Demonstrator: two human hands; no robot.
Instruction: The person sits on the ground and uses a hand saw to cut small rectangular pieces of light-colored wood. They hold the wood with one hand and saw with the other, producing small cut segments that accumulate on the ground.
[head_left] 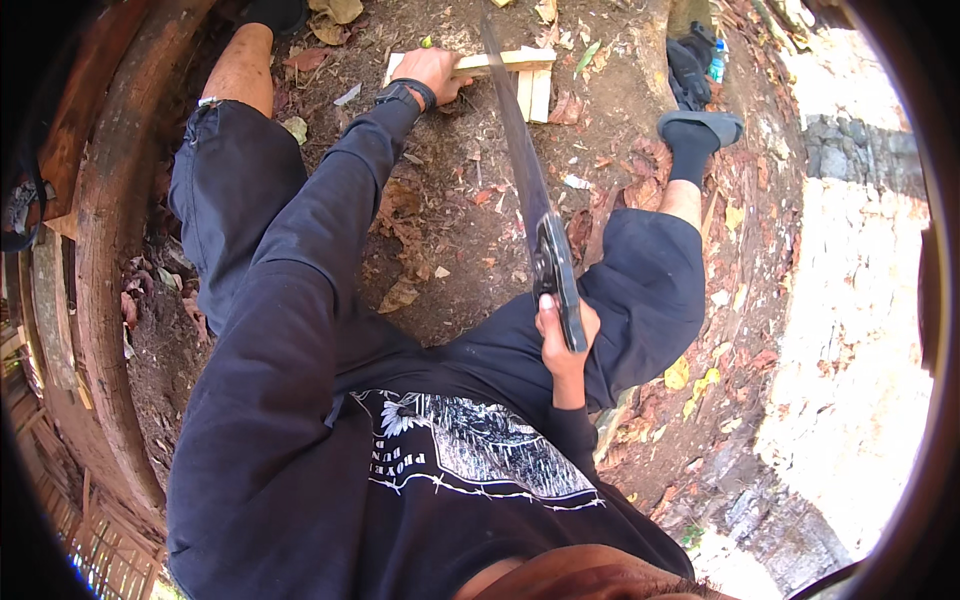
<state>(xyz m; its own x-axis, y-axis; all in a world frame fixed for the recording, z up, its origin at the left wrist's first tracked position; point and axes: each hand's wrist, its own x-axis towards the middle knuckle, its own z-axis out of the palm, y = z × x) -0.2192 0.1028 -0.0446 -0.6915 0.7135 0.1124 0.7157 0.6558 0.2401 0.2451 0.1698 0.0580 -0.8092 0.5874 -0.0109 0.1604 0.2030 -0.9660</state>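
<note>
My right hand (566,335) is wrapped around the dark handle of a handsaw (520,160), held in front of my right thigh. The long blade points away from me, and its far part crosses a pale strip of wood (517,60). Whether the teeth have cut into the strip cannot be made out. My left hand (430,75), with a black band on its wrist, is closed on the strip just left of the blade. Beneath the strip's right end lie pale wooden pieces (535,96) on the ground, and another pale end shows beyond my left hand.
I sit low with my knees apart over bare soil (455,215) scattered with dry leaves and chips. A curved wooden pole (110,250) runs along the left. At the far right, dark items (690,65) lie by a bottle (717,62), beyond my sandalled foot (695,130).
</note>
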